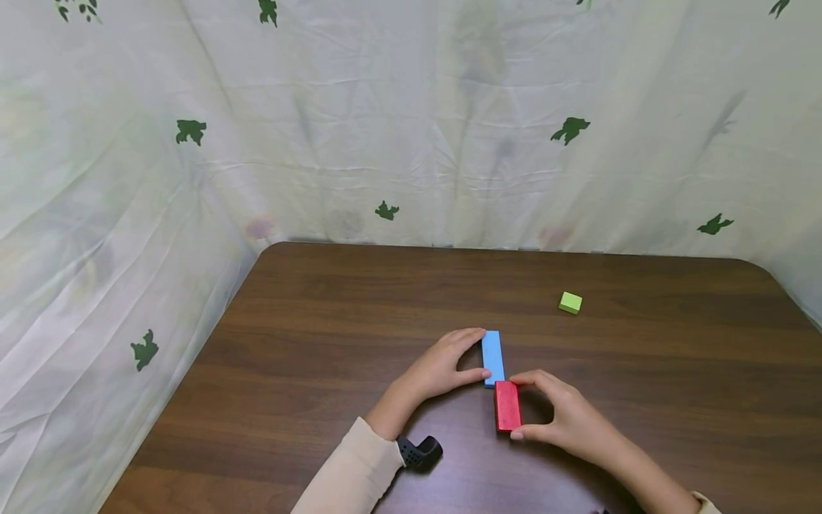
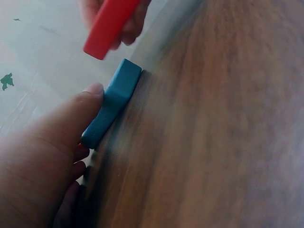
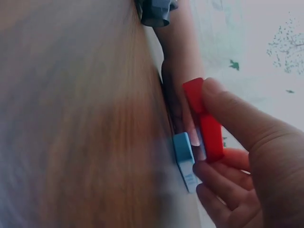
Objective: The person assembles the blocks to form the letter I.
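Observation:
A blue block [image 1: 493, 357] lies flat on the wooden table, its long side running away from me. My left hand [image 1: 443, 365] holds it from the left, with the thumb near its front end and the fingertips at its far end. My right hand [image 1: 565, 414] pinches a red block [image 1: 507, 405] by its two ends, between thumb and fingers. In the left wrist view the red block is lifted off the table, just past the end of the blue one. From the right wrist, the red block [image 3: 211, 133] appears above the blue block [image 3: 183, 156].
A small light-green block [image 1: 570, 303] sits farther back on the table [image 1: 359, 285], to the right. Behind the table hangs a pale curtain [image 1: 411, 128] with green leaf-like patches. A black device [image 1: 420, 453] is strapped to the left wrist.

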A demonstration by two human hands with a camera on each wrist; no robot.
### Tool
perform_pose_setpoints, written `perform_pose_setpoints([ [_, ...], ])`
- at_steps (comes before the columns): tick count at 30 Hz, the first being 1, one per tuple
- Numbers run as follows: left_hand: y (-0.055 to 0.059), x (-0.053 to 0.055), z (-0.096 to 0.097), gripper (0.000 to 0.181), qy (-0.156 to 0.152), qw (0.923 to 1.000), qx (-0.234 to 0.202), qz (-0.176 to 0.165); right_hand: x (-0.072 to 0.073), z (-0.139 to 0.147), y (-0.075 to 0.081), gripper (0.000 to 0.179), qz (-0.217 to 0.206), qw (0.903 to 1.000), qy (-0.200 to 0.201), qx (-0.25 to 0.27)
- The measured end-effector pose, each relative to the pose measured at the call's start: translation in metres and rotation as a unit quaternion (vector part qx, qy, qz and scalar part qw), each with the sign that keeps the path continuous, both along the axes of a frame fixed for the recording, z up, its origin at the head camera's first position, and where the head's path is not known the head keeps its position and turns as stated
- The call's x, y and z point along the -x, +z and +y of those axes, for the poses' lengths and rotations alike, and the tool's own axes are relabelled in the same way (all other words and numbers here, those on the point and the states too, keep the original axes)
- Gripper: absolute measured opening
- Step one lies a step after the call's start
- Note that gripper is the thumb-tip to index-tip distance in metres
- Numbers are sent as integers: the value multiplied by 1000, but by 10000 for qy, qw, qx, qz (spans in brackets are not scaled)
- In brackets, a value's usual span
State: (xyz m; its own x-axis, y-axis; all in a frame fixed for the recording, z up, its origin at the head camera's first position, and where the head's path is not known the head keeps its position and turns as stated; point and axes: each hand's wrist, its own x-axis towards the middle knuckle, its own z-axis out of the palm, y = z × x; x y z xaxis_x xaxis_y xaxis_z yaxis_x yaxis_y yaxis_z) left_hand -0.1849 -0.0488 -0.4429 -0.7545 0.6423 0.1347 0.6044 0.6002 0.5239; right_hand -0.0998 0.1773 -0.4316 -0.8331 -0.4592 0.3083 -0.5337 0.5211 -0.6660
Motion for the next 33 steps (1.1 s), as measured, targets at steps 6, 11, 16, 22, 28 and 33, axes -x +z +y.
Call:
perform_pose_setpoints([
  [6, 1, 0, 0, 67, 3, 10000, -2, -62, 0, -3, -5, 59, -116, 9998, 113, -80],
  [11, 0, 1, 0, 67, 1, 10000, -10, -53, 1, -4, -9, 58, 128, 9998, 79, -136],
  [16, 0, 0, 0, 67, 21, 9999, 16, -114, -2, -7, -11, 58, 163, 9991, 16, -403],
  [22, 0, -1, -1, 68, 36, 9998, 36, -207, -4, -8, -9, 62, 126, 9973, 45, -724],
  [28, 0, 0, -1, 67, 11, 9999, 17, -112, -5, -8, -9, 65, 198, 9977, 127, -636],
  [33, 0, 0, 0, 67, 11, 10000, 28, -89, -5, -8, -9, 51, 411, 9972, 260, -561],
])
